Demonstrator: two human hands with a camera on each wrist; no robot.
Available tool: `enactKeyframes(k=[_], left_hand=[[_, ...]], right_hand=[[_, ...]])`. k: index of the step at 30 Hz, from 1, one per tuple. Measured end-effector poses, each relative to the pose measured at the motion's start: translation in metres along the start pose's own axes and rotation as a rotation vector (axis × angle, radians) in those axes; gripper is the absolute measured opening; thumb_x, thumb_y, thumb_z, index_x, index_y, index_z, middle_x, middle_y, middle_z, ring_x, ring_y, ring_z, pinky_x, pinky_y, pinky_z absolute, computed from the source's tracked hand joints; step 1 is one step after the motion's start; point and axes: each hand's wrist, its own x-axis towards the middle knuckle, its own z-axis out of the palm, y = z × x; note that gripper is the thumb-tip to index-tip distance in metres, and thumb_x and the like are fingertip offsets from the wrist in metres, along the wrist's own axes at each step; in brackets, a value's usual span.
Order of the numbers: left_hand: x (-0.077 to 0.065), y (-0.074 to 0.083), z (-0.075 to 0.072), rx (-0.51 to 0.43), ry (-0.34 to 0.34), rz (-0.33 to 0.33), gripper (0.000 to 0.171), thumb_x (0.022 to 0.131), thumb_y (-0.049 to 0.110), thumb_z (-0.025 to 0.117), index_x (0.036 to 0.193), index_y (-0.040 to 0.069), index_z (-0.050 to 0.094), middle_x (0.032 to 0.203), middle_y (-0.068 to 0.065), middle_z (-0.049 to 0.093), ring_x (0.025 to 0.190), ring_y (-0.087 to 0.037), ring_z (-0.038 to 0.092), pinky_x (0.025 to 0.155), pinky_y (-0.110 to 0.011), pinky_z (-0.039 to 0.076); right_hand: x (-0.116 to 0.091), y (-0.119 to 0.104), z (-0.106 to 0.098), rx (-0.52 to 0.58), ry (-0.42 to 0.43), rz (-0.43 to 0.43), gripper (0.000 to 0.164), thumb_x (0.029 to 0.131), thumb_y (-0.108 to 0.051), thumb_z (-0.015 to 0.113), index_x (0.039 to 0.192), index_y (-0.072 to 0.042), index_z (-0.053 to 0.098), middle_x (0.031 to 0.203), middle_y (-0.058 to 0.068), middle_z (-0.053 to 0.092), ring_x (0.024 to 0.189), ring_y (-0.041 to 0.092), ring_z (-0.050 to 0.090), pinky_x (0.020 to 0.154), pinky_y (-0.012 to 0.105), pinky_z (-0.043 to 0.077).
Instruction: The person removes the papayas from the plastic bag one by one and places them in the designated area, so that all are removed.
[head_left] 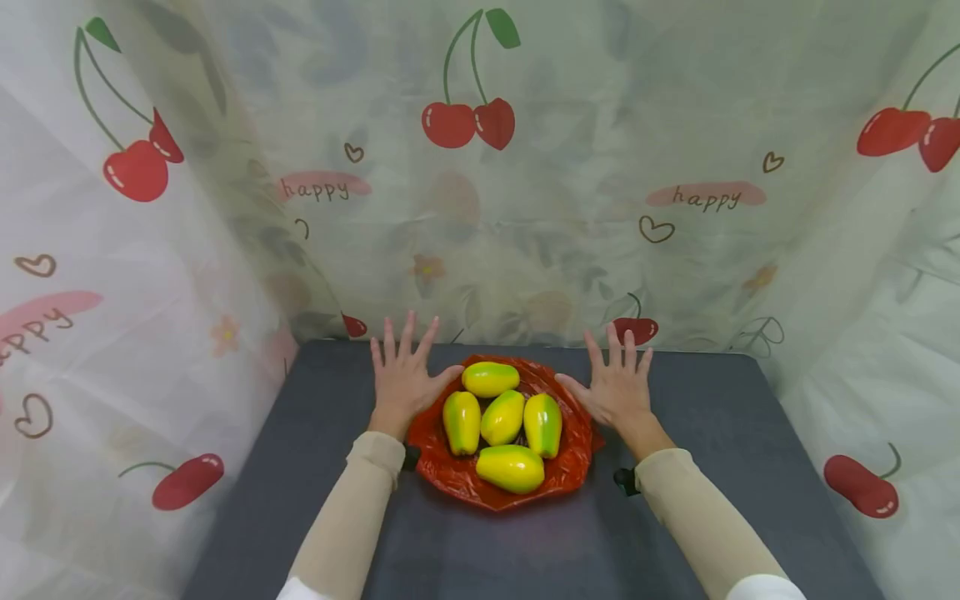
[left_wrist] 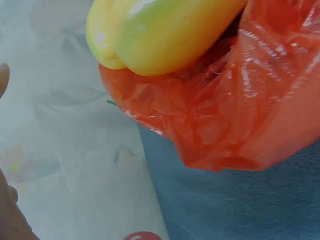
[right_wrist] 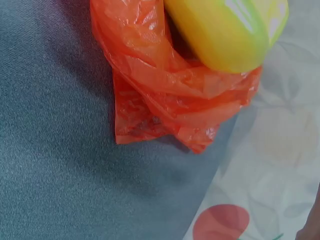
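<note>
In the head view, a red plastic bag (head_left: 498, 498) lies on the table with its mouth spread wide. Several glossy yellow-green fruits (head_left: 510, 469), shaped like small papayas, sit inside it. My left hand (head_left: 403, 381) is at the bag's left side, fingers straight and spread, thumb close to the rear fruit. On the opposite side my right hand (head_left: 618, 388) has its fingers spread too, its thumb near the bag's edge. Neither hand grips anything; whether the thumbs touch the bag I cannot tell. Both wrist views show crumpled bag film (left_wrist: 210, 135) beneath fruit (right_wrist: 225, 40).
A dark grey table (head_left: 315, 467) carries the bag. Behind it and along both sides hangs a pale curtain (head_left: 480, 217) printed with cherries, hearts and the word "happy". Each wrist bears a small black device (head_left: 626, 481).
</note>
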Motion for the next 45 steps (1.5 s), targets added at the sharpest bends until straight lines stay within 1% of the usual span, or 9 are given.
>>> enactKeyframes(k=[7, 12, 17, 22, 25, 30, 37, 41, 45], left_hand=[[-0.010, -0.011, 0.000, -0.123, 0.020, -0.033, 0.090, 0.090, 0.074, 0.055, 0.163, 0.043, 0.012, 0.175, -0.002, -0.002, 0.161, -0.039, -0.009, 0.126, -0.068, 0.000], [-0.018, -0.021, 0.002, -0.184, 0.045, -0.042, 0.088, 0.092, 0.070, 0.057, 0.163, 0.040, 0.016, 0.174, -0.004, 0.006, 0.161, -0.040, -0.001, 0.126, -0.068, 0.008], [-0.026, -0.032, 0.008, -0.276, 0.048, -0.058, 0.088, 0.092, 0.065, 0.062, 0.163, 0.039, 0.018, 0.173, -0.006, 0.017, 0.160, -0.042, 0.007, 0.124, -0.070, 0.016], [-0.034, -0.040, 0.016, -0.391, 0.007, -0.099, 0.088, 0.091, 0.062, 0.066, 0.163, 0.037, 0.021, 0.171, -0.005, 0.024, 0.160, -0.039, 0.013, 0.121, -0.072, 0.019], [-0.040, -0.044, 0.020, -0.441, -0.031, -0.135, 0.088, 0.090, 0.062, 0.067, 0.162, 0.041, 0.020, 0.171, -0.002, 0.025, 0.160, -0.034, 0.014, 0.122, -0.071, 0.018], [-0.049, -0.049, 0.026, -0.491, -0.074, -0.172, 0.086, 0.090, 0.058, 0.070, 0.160, 0.047, 0.021, 0.170, 0.000, 0.027, 0.159, -0.032, 0.020, 0.122, -0.070, 0.020], [-0.058, -0.056, 0.035, -0.601, -0.113, -0.237, 0.082, 0.090, 0.053, 0.073, 0.156, 0.053, 0.025, 0.168, -0.001, 0.031, 0.155, -0.031, 0.032, 0.123, -0.062, 0.028], [-0.062, -0.061, 0.039, -0.661, -0.112, -0.244, 0.077, 0.091, 0.047, 0.074, 0.156, 0.047, 0.034, 0.163, 0.000, 0.041, 0.148, -0.031, 0.042, 0.118, -0.060, 0.038], [-0.067, -0.068, 0.044, -0.739, -0.113, -0.245, 0.071, 0.091, 0.039, 0.076, 0.154, 0.036, 0.043, 0.157, 0.000, 0.049, 0.141, -0.032, 0.049, 0.112, -0.056, 0.047]], right_hand=[[-0.007, -0.006, 0.003, 0.015, -0.022, -0.023, 0.102, 0.089, -0.084, 0.042, 0.166, -0.027, 0.006, 0.173, 0.017, -0.005, 0.157, 0.049, 0.002, 0.120, 0.077, 0.007], [-0.014, -0.010, 0.006, 0.021, -0.043, -0.039, 0.100, 0.089, -0.081, 0.045, 0.165, -0.025, 0.014, 0.172, 0.018, 0.003, 0.156, 0.048, 0.009, 0.121, 0.075, 0.012], [-0.021, -0.014, 0.010, 0.042, -0.070, -0.071, 0.098, 0.091, -0.078, 0.048, 0.165, -0.023, 0.015, 0.171, 0.019, 0.007, 0.155, 0.049, 0.013, 0.122, 0.073, 0.015], [-0.028, -0.019, 0.013, 0.087, -0.070, -0.102, 0.099, 0.090, -0.076, 0.053, 0.164, -0.022, 0.018, 0.170, 0.019, 0.012, 0.152, 0.048, 0.020, 0.117, 0.071, 0.029], [-0.032, -0.023, 0.013, 0.132, -0.074, -0.108, 0.099, 0.088, -0.074, 0.059, 0.163, -0.021, 0.022, 0.169, 0.019, 0.017, 0.149, 0.048, 0.026, 0.113, 0.070, 0.037], [-0.037, -0.028, 0.014, 0.220, -0.093, -0.111, 0.098, 0.087, -0.066, 0.067, 0.162, -0.019, 0.025, 0.164, 0.019, 0.028, 0.141, 0.045, 0.035, 0.110, 0.066, 0.043], [-0.040, -0.034, 0.023, 0.315, -0.122, -0.117, 0.090, 0.089, -0.058, 0.071, 0.158, -0.014, 0.034, 0.155, 0.018, 0.040, 0.134, 0.041, 0.042, 0.108, 0.062, 0.046], [-0.040, -0.039, 0.026, 0.359, -0.141, -0.097, 0.083, 0.091, -0.053, 0.071, 0.155, -0.013, 0.039, 0.152, 0.019, 0.044, 0.134, 0.041, 0.043, 0.109, 0.062, 0.045], [-0.041, -0.046, 0.027, 0.416, -0.161, -0.075, 0.078, 0.093, -0.049, 0.071, 0.154, -0.011, 0.041, 0.152, 0.020, 0.043, 0.135, 0.042, 0.041, 0.110, 0.062, 0.043]])
